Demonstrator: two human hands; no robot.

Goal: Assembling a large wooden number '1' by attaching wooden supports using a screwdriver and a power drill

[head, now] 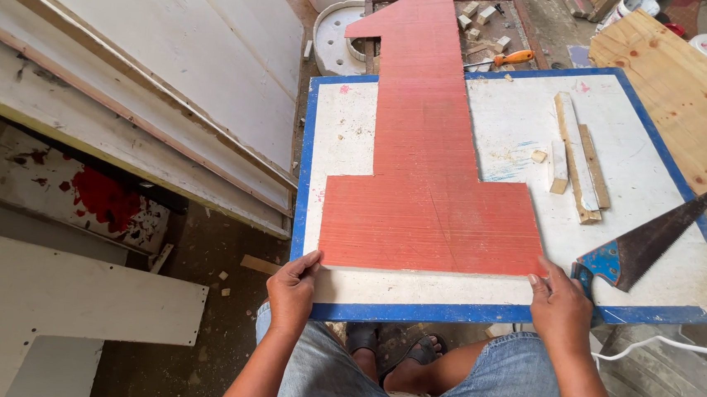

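**Big red cutout held at both bottom corners**

So a large red cutout [430,171] shaped like a block figure is laid flat on the white tabletop [672,270] with the blue border, its top end sticking out past the far edge. The near left corner is pinched by the left hand [291,289], thumb on top, fingers tucked under the edge. The near right corner is gripped the same way by the right hand [560,302]. Both grips are clenched on the cutout, nothing loose there.

Just beside the right hand a handsaw [649,240] with a blue handle is lying on the tabletop, blade pointed away to the right. A few wood strips [576,156] are stacked further back. White panels [156,52] are leaned up on the left, and a plywood sheet [685,89] sits off to the far right.
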